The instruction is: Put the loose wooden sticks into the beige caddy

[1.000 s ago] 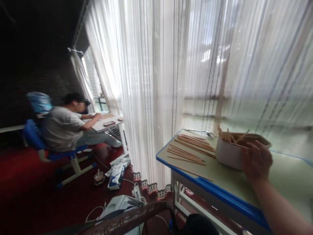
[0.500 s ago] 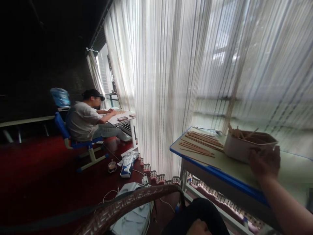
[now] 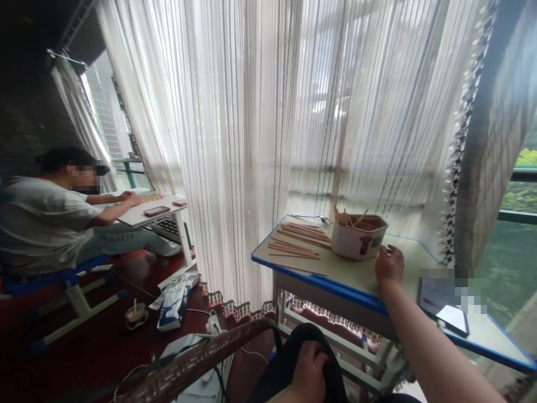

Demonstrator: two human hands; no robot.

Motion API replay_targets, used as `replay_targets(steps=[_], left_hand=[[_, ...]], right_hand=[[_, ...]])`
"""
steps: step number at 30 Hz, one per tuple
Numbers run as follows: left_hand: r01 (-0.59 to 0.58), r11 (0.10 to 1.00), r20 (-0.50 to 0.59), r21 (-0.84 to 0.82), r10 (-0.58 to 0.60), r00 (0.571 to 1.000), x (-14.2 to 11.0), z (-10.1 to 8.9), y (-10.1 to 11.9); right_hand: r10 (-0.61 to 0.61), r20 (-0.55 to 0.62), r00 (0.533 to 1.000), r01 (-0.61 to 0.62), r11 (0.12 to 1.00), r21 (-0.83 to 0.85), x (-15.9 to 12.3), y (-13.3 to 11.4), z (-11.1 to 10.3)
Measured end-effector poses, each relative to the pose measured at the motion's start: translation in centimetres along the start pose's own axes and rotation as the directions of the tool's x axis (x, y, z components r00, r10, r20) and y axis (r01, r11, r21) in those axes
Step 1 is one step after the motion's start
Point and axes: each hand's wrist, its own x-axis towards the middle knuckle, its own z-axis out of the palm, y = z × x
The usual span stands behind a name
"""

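My right hand [image 3: 390, 266] is at the right front corner of a pale plastic box [image 3: 350, 242] on the table, its fingers loosely bent and apart with nothing in them. Whether the fingertips touch the box is unclear. Several short wooden sticks [image 3: 344, 217] poke out of the box, mostly at its left end. Long thin wooden sticks [image 3: 296, 246] lie in rows to the left of the box. Behind them is a metal spoon [image 3: 321, 219]. On my dark-clad knee rests my left hand [image 3: 310, 366], open, its fingers draped over the cloth.
A tablet [image 3: 444, 308] lies at the right of the blue-edged table [image 3: 356, 288]. A chair armrest [image 3: 210, 358] crosses the lower left. White curtains [image 3: 247, 140] hang behind. Another person [image 3: 54, 212] sits at a desk on the left; a cup [image 3: 136, 314] stands on the floor.
My right hand has slid off the front of the box to its right corner. My left hand has come into view on the knee. The view has shifted, showing the tablet.
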Motion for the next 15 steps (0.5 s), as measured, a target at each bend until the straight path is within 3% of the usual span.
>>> replay_targets(steps=[2, 4, 7, 11, 13, 15], left_hand=[[0.176, 0.978, -0.067, 0.111, -0.170, 0.983, -0.6, -0.5, -0.3], [0.297, 0.936, -0.017, 0.186, -0.300, 0.954, -1.1, -1.1, -0.6], [0.313, 0.917, 0.071, 0.245, -0.339, 0.938, -1.5, -1.9, -1.1], [0.192, 0.952, 0.108, 0.240, -0.222, 0.969, -1.4, -2.7, -1.5], [0.075, 0.988, 0.117, 0.134, -0.091, 0.989, -1.1, -3.5, -1.0], [-0.073, 0.997, 0.030, 0.002, 0.073, 0.997, -0.7, -4.8, 0.3]], right_hand=[[0.018, -0.009, 1.000, -0.018, 1.000, 0.020, 0.0, 0.0, 0.0], [0.037, -0.010, 0.999, -0.037, 0.999, 0.037, 0.0, -0.1, 0.0], [0.079, -0.011, 0.997, -0.078, 0.996, 0.045, -0.1, -0.3, -0.2], [0.149, 0.001, 0.989, -0.149, 0.988, 0.035, -0.1, -0.5, -0.4], [0.184, 0.022, 0.983, -0.185, 0.982, 0.028, -0.1, -0.5, -0.5], [0.214, 0.052, 0.975, -0.216, 0.976, 0.023, 0.0, -0.6, -0.6]])
